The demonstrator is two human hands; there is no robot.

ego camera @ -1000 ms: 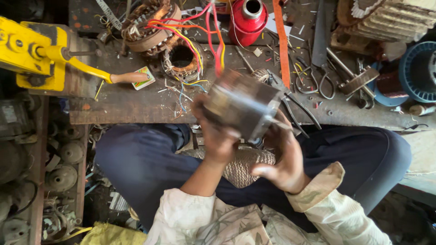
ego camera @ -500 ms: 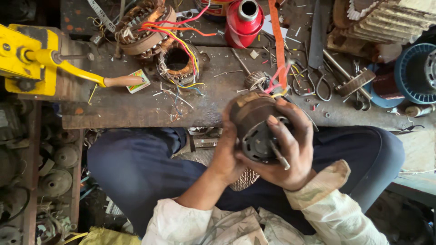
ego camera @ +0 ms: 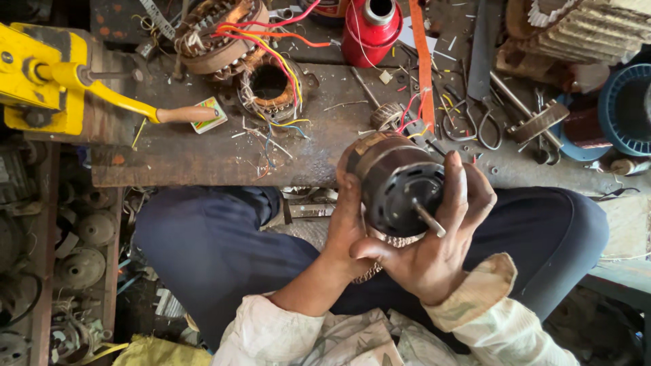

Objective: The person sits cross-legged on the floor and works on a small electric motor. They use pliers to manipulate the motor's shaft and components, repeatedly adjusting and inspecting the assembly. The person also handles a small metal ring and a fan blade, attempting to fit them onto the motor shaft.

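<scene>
- The electric motor [ego camera: 397, 183], a dark drum with a slotted end plate and a bare steel shaft [ego camera: 428, 218] pointing toward the camera, is held above the lap, just off the near edge of the workbench [ego camera: 203, 159].
- The left hand [ego camera: 349, 217] clasps the motor's left flank, palm on the casing and fingertips at its upper rim.
- The right hand [ego camera: 441, 237] is wrapped around the motor's right and lower side; its thumb crosses beneath the end plate and its fingers rise beside the shaft.
- Red and other coloured leads [ego camera: 410, 112] run from the motor's far end onto the bench.
- The bench's near edge is a rusty straight line running left to right just behind the motor. Its barest stretch lies left of the motor, strewn only with wire clippings.
- A yellow winding machine [ego camera: 41, 78] overhangs the bench's left end, its crank handle [ego camera: 186, 114] reaching inward.
- A small flat box [ego camera: 210, 114], white with a green and orange border, lies touching the handle tip.
- Two wound stators [ego camera: 268, 85] with coloured leads sit at the bench's far middle.
- A red can [ego camera: 369, 30] with an open metal neck stands at the far edge.
- An orange strap [ego camera: 424, 61] lies lengthwise beside it.
- Pliers [ego camera: 475, 122] lie right of the motor.
- A blue spool [ego camera: 627, 108] sits at the far right.
- Motor end covers [ego camera: 81, 264] crowd the floor to the left.
</scene>
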